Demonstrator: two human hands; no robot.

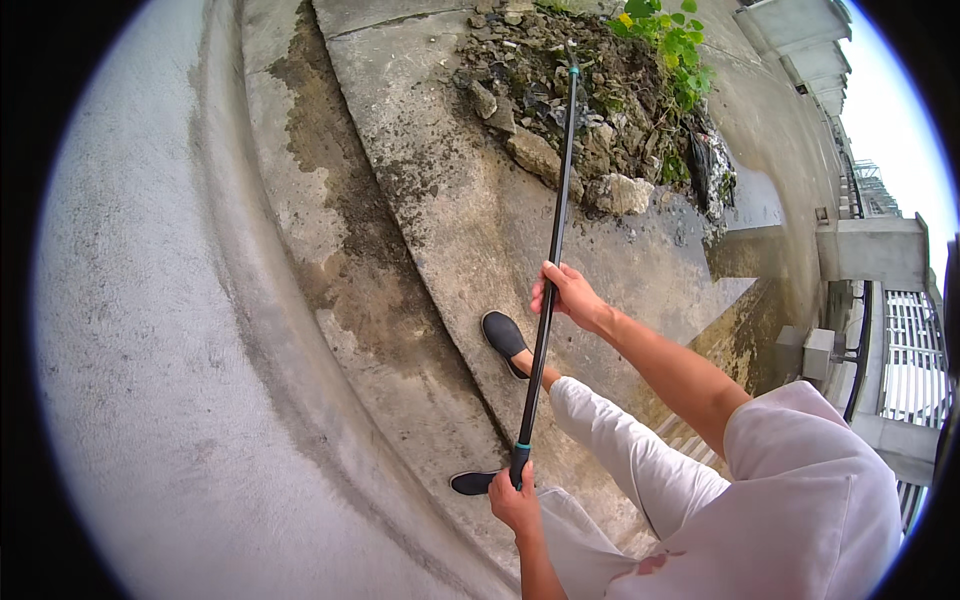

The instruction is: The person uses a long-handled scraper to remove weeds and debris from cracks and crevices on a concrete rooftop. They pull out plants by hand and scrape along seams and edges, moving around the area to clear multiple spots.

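A long black pole with teal collars runs slantwise up from my hands. My left hand is closed on the dark grip at its lower end. Farther up the shaft, my right hand wraps round the pole. The small metal tip at the far end is over a heap of soil and rubble; whether it touches the heap I cannot tell, and its exact shape is too small to make out.
Larger stones edge the heap, and a green leafy plant grows from it. A raised slab edge crosses the concrete by my dark shoes. A pale wall stands left; wet ground and a railing lie right.
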